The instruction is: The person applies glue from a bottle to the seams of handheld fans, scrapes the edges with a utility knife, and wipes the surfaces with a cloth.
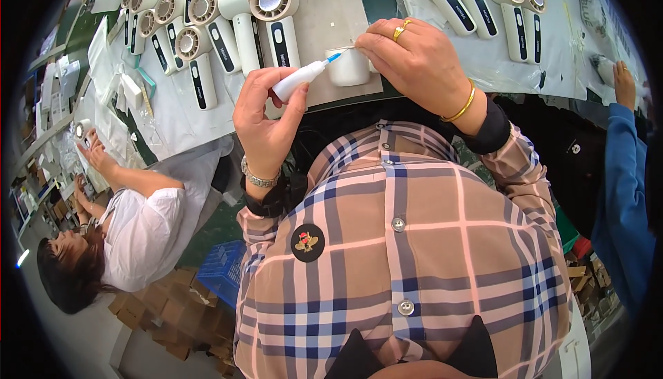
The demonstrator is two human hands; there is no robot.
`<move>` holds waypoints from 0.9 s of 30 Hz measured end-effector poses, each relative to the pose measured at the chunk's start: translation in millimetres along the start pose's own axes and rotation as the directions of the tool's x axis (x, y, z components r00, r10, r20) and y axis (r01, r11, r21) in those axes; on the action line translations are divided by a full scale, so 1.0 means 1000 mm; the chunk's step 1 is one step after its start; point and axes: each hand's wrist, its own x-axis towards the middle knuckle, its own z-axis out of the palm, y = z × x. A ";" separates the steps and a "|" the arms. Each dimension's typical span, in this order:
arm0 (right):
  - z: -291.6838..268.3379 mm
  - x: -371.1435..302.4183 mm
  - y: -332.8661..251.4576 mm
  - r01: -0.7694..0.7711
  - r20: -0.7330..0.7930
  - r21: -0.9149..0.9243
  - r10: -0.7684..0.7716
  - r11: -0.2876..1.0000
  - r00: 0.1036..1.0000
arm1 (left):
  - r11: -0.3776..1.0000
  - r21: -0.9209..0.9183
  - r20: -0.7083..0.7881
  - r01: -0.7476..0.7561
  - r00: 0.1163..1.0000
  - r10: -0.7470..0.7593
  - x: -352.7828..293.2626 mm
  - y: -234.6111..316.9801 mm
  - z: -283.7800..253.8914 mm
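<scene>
My left hand (266,116) is closed around a small white squeeze bottle (297,82) with a narrow blue tip. That tip points up and right, at the rim of a white cup-shaped part (349,71) on the table before me. Over the cup's rim, my right hand (418,58) pinches the end of a thin pale strip (343,48); its exact kind is too small to tell. The cup stands between my two hands, and its inside is mostly hidden.
Several white handheld fans (195,68) lie left on the table, and more fans (456,2) lie at the right. A co-worker in white (148,234) handles a fan at far left; another person's blue sleeve (625,172) is at far right. A blue crate (222,268) stands below.
</scene>
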 end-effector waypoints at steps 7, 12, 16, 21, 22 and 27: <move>0.000 0.000 -0.001 -0.002 0.008 -0.005 0.002 1.000 1.000 | 0.999 0.035 -0.004 -0.025 1.000 0.025 0.000 -0.001 0.001; 0.000 -0.001 -0.001 0.006 0.001 -0.006 -0.006 1.000 1.000 | 0.997 0.060 -0.005 -0.046 0.999 0.046 -0.001 -0.001 0.001; 0.000 -0.002 -0.001 0.010 -0.007 -0.003 -0.010 1.000 1.000 | 0.992 0.097 0.005 -0.075 0.997 0.075 0.000 0.001 0.000; -0.002 0.000 -0.001 0.002 0.003 0.004 -0.002 1.000 1.000 | 0.986 0.142 0.023 -0.089 0.996 0.086 0.003 0.010 -0.003; -0.003 0.001 -0.001 -0.005 0.012 0.007 0.005 1.000 1.000 | 0.986 0.142 0.026 -0.084 0.996 0.081 0.003 0.012 -0.004; -0.003 0.002 0.001 -0.011 0.009 0.029 0.011 1.000 1.000 | 0.985 0.159 0.034 -0.060 0.998 0.055 0.005 0.013 -0.008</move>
